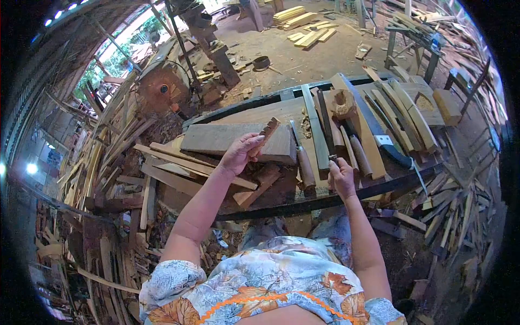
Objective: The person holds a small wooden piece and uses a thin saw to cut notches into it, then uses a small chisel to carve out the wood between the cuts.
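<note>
My left hand (244,154) is closed around the lower end of a short notched piece of wood (270,128), which tilts up over a thick grey-brown board (227,142). A row of notches shows along its edge. My right hand (342,179) is pinched, with a small dark thing (332,157) at its fingertips, too small to name. Between the hands, a chisel with a wooden handle (306,169) lies on the bench. Just right of my right hand is a second wooden tool handle (361,156).
A handsaw (374,120) with a black handle lies across the bench among wooden strips (413,116). A hollowed wood block (343,104) sits near the back. A large circular saw blade (162,88) stands at left. Scrap wood (457,211) is heaped on the right.
</note>
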`<state>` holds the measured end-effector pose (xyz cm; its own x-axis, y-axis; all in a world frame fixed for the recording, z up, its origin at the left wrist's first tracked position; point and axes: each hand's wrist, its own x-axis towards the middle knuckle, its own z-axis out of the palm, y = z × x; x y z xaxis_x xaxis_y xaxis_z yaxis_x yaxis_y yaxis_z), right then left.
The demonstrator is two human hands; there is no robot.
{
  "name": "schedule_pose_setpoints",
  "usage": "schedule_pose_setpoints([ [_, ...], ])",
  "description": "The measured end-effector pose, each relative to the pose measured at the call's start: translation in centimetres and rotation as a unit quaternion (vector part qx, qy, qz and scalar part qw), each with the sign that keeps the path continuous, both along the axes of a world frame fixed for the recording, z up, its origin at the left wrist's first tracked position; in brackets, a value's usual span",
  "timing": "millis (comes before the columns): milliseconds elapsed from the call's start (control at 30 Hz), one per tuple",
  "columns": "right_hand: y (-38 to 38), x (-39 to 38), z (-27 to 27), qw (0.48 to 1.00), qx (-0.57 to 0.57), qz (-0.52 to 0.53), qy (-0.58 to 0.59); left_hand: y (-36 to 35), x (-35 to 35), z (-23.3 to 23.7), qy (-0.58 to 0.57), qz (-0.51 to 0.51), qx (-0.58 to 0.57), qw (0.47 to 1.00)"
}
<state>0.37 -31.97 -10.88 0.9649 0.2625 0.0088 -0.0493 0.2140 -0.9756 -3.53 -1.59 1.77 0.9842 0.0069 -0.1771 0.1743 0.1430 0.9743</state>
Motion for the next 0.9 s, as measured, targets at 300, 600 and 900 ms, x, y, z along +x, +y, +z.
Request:
schedule_pose_setpoints([
  [300,-0.1,-0.2,0.4,1.0,-0.013,0.003,-0.002,-0.7,0.6,0.2,0.015,0.013,0.056,0.998],
  [600,0.1,0.0,0.4,1.0,-0.002,-0.002,-0.011,-0.8,0.4,0.3,0.043,0.029,0.007,0.999],
  [900,0.2,-0.1,0.3,0.999,-0.03,-0.013,-0.007,-0.8,0.5,0.3,0.043,0.021,0.026,0.999],
])
